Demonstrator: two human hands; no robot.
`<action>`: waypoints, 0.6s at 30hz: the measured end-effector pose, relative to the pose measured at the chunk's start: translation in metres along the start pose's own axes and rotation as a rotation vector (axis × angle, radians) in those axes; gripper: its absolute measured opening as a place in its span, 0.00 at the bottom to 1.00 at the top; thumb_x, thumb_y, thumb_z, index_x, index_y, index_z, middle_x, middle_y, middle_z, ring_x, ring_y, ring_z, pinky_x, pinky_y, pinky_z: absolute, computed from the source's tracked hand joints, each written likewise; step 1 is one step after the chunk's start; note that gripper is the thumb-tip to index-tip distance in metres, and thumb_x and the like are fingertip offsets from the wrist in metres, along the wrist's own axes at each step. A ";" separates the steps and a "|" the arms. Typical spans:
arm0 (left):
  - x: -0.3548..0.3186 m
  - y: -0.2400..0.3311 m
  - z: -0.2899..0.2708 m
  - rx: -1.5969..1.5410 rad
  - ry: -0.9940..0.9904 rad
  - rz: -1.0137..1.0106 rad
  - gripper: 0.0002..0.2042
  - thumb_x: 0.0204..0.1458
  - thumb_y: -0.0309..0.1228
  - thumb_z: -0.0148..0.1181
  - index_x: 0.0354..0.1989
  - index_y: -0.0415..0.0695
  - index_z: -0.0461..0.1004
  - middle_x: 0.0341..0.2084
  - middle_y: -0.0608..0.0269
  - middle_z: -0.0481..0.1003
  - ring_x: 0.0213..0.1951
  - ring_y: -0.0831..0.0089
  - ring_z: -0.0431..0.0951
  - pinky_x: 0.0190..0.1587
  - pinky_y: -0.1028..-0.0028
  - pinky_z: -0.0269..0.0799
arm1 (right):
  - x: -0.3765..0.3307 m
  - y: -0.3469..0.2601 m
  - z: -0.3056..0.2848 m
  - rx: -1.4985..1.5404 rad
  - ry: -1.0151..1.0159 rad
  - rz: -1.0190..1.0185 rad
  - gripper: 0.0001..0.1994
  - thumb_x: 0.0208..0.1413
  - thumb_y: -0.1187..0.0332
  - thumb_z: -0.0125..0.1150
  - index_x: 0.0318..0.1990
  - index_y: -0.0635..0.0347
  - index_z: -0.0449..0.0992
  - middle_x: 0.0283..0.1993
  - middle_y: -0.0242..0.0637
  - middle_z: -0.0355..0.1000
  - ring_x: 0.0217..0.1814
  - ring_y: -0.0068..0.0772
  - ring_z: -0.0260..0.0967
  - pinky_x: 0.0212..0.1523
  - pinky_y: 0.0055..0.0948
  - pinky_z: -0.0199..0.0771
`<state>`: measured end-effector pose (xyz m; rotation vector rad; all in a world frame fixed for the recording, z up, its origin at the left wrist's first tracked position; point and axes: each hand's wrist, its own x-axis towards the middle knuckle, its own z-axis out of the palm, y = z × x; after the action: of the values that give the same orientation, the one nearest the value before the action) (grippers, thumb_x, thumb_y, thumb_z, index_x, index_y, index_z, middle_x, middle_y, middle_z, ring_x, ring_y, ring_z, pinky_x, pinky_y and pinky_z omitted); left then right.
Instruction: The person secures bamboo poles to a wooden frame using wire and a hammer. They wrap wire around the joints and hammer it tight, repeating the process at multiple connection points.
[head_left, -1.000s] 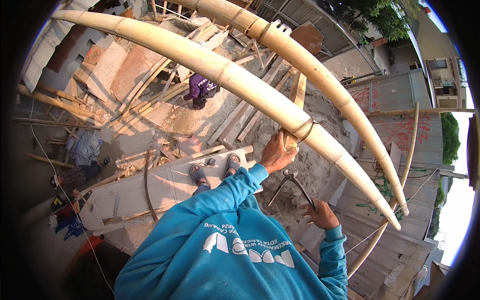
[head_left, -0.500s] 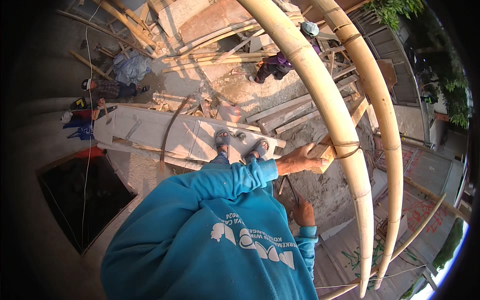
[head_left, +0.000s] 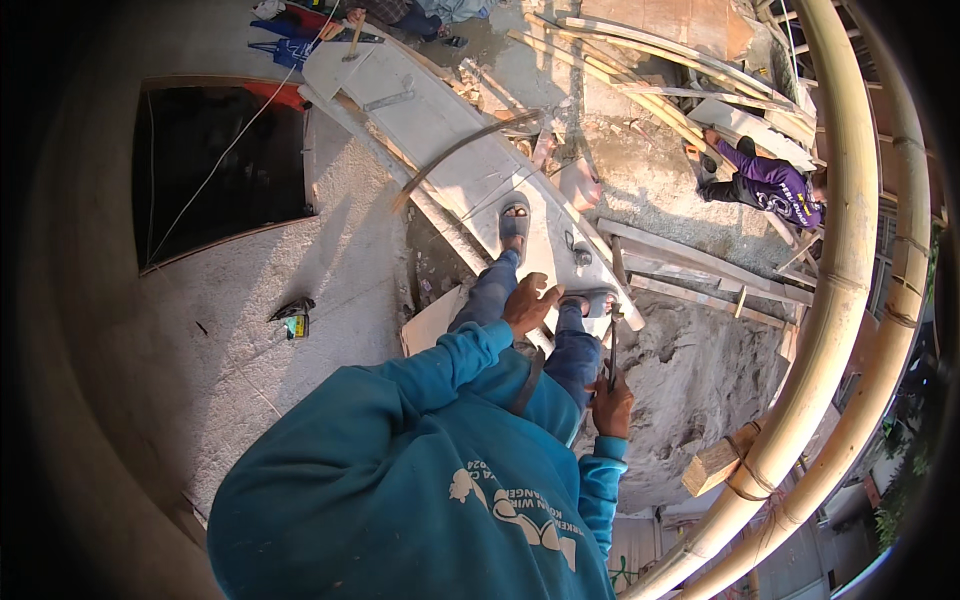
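My right hand is wrapped round the handle of a hammer, its head up beside my right sandal. In front of my body, over my thighs, hangs my left hand, fingers curled; whether anything small is in them is hidden. A squared timber block, lashed with dark cord to a thick curved bamboo pole, lies to the right, apart from both hands. A second bamboo pole runs alongside the first.
Under my sandaled feet is a long pale board bearing a curved dark strip. A dark rectangular opening lies at left. One person in purple crouches at upper right near bamboo lengths; another person's hand shows at the top.
My left hand has let go of the timber block and come back before my body. The hammer in my right hand now points up toward my feet. My view has swung, shifting the poles rightward.
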<state>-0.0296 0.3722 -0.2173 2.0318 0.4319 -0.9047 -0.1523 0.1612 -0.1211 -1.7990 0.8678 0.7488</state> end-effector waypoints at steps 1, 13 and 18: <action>0.018 -0.022 -0.008 -0.015 0.043 -0.009 0.34 0.56 0.56 0.57 0.54 0.34 0.70 0.49 0.43 0.74 0.52 0.51 0.75 0.55 0.59 0.71 | 0.018 0.000 0.017 0.004 0.007 -0.061 0.16 0.63 0.69 0.54 0.56 0.63 0.72 0.32 0.48 0.78 0.28 0.36 0.78 0.34 0.38 0.77; 0.362 -0.250 -0.068 0.446 0.136 -0.070 0.14 0.59 0.36 0.53 0.47 0.43 0.79 0.43 0.48 0.80 0.46 0.51 0.80 0.51 0.59 0.75 | 0.335 0.084 0.281 -0.450 -0.026 0.169 0.17 0.66 0.54 0.46 0.48 0.53 0.76 0.44 0.55 0.77 0.47 0.64 0.74 0.48 0.55 0.71; 0.490 -0.302 -0.034 0.524 0.052 0.049 0.17 0.60 0.38 0.52 0.51 0.42 0.77 0.44 0.47 0.80 0.47 0.48 0.79 0.52 0.57 0.74 | 0.404 0.126 0.372 -0.484 0.013 0.330 0.15 0.68 0.56 0.43 0.48 0.55 0.71 0.39 0.55 0.78 0.43 0.61 0.76 0.45 0.56 0.72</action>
<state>0.1406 0.5618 -0.7343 2.5314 0.1792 -1.0119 -0.0715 0.3805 -0.6338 -2.1034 1.0737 1.2435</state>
